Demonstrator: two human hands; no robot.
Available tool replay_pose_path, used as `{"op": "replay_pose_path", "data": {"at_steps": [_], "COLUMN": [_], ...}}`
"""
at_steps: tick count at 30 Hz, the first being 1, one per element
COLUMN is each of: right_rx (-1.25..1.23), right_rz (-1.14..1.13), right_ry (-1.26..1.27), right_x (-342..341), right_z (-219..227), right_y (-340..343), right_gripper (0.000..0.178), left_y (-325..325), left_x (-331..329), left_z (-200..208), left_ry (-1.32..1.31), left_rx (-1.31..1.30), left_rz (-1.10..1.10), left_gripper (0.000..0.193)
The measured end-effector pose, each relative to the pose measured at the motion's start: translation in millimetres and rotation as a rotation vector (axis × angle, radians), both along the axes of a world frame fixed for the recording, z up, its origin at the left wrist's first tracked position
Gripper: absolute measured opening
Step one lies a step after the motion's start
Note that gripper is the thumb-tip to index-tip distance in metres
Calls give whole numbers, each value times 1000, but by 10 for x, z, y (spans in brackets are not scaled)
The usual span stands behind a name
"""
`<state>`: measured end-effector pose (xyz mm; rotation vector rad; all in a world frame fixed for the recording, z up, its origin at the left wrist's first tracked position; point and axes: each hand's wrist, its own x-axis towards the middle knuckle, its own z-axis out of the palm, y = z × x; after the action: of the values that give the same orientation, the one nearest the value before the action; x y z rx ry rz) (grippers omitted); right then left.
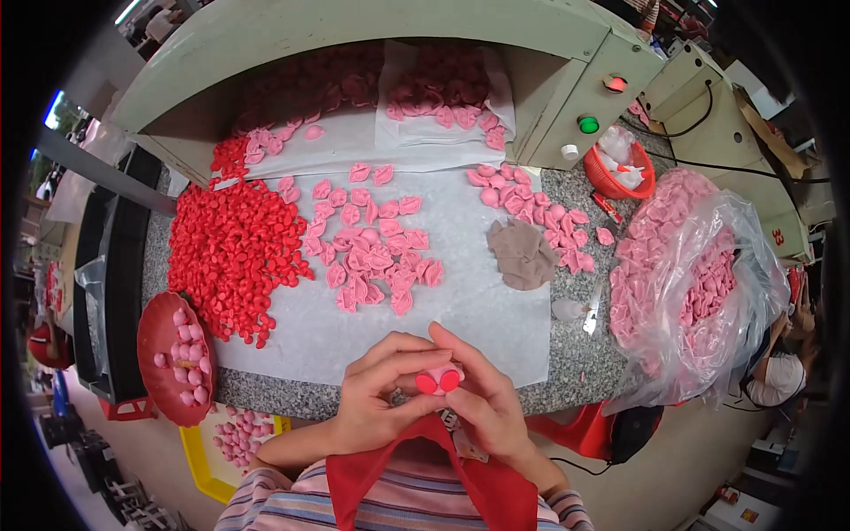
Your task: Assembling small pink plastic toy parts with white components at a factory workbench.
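Note:
Close in front of my body, my left hand (pixel 379 388) and my right hand (pixel 489 400) come together around a small pink moulded piece with two round red ends (pixel 439 380). Fingers of both hands curl about it, and they hide most of its body. Beyond my fingers, loose pink shell-shaped pieces (pixel 367 257) lie heaped on white paper (pixel 478 327). To the left spreads a big pile of small red pieces (pixel 226 248). A crumpled grey-brown cloth (pixel 522 255) rests right of the pink heap.
A pale green machine (pixel 354 26) with an opening holding pink pieces spans the back. At right are a plastic bag (pixel 726 310) among pink pieces, a red basket (pixel 595 173) and a knife-like tool (pixel 593 308). A red bowl (pixel 150 354) and yellow tray (pixel 197 456) sit left.

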<state>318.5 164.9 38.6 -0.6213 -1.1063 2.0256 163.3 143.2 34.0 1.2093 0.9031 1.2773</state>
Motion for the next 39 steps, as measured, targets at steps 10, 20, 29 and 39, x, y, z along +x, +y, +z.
{"op": "replay_pose_path", "data": {"at_steps": [10,20,29,39], "right_rx": [99,89,100,125], "right_rz": [-7,-29,-93,-82], "right_ry": [-74,-197,-172,-170], "right_x": [-96,-93,-138,-129], "right_z": [91,127,40,-42], "right_y": [38,51,57,118], "right_gripper": [49,46,43,43], "left_y": [38,73,144,209], "left_x": [-8,14,-2,-12], "left_z": [-15,-14,-35,-91], "left_ry": [81,96,182,233], "left_rx": [124,130,176,249], "left_rz": [104,168,188,205], "left_gripper": [40,36,32,30]}}
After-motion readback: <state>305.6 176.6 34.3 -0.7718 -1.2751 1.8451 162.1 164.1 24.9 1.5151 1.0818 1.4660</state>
